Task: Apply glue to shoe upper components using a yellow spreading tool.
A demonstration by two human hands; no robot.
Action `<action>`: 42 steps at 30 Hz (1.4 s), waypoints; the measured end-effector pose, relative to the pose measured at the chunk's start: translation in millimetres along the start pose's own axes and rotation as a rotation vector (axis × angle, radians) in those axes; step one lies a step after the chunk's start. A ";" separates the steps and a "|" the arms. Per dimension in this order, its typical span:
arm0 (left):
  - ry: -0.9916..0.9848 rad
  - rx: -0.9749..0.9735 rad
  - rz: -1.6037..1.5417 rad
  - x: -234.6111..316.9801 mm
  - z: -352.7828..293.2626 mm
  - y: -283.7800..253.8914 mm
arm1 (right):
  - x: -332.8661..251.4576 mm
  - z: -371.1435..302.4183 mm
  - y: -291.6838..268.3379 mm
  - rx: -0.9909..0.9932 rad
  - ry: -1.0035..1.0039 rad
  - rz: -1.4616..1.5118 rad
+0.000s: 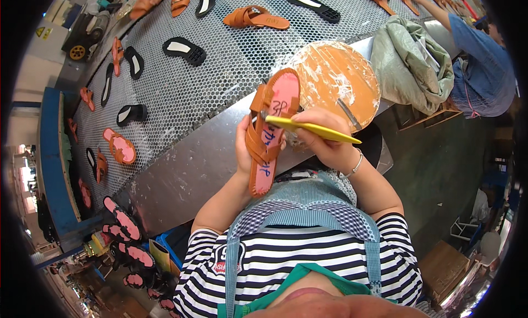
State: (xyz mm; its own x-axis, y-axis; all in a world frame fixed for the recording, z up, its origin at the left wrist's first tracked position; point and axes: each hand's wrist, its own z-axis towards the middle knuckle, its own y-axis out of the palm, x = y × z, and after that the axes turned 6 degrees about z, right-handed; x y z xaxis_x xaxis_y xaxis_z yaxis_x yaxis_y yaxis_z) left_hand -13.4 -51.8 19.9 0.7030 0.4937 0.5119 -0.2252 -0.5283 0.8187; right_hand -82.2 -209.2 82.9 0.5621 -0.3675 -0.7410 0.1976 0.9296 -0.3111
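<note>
Upright in front of my chest is a brown slide sandal (263,177) with woven straps, a pink insole and handwriting on it. My left hand (243,150) is closed around its left side, thumb and fingers partly hidden by it. My right hand (329,135) pinches a tool with a flat yellow handle (324,131), apparently a brush; its dark tip is at the sandal's strap. Just beyond that hand lies a round orange lid or board (335,70), smeared with whitish residue. A narrow grey tool (347,113) rests on its right edge.
A perforated metal conveyor (181,87) carries brown sandals (256,18) and black soles (184,50). Right of the round board sits a crumpled green-grey bag (404,65). A co-worker in a blue top (481,59) reaches in at far right. Pink-insole sandals (124,219) hang at lower left.
</note>
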 end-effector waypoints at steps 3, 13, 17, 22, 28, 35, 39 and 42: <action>0.036 -0.001 -0.036 2.8 8.2 -0.7 | 6.2 -8.1 6.0 -0.078 -0.109 -0.002; 0.108 0.119 0.017 -4.1 27.6 -1.6 | 11.5 -16.9 0.7 -0.112 -0.283 -0.085; 0.099 0.023 0.015 -9.9 33.8 -4.4 | 15.3 -17.9 2.7 -0.125 -0.238 -0.076; 0.181 0.059 0.109 0.1 50.1 -6.9 | 15.2 -25.0 -3.4 -0.238 -0.188 -0.009; 0.273 0.147 0.153 0.0 58.5 10.1 | 21.9 -3.9 -16.5 -0.191 -0.199 -0.027; 0.369 0.215 0.260 3.8 72.7 0.3 | 4.0 -15.5 -23.5 -0.558 -0.218 -0.179; 0.360 0.230 0.250 3.7 68.4 -2.1 | 3.9 -16.0 -37.9 -0.597 -0.160 -0.170; 0.307 0.179 0.299 1.8 59.2 2.4 | 15.6 -12.7 -47.8 -0.311 -0.172 -0.084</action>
State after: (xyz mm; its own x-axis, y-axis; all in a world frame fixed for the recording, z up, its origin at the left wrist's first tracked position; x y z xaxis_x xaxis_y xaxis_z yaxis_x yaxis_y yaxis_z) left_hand 27.3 -93.0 7.5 0.3869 0.4690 0.7939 -0.2486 -0.7761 0.5796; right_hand -93.1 -259.8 78.7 0.6863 -0.4075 -0.6024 0.0097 0.8333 -0.5527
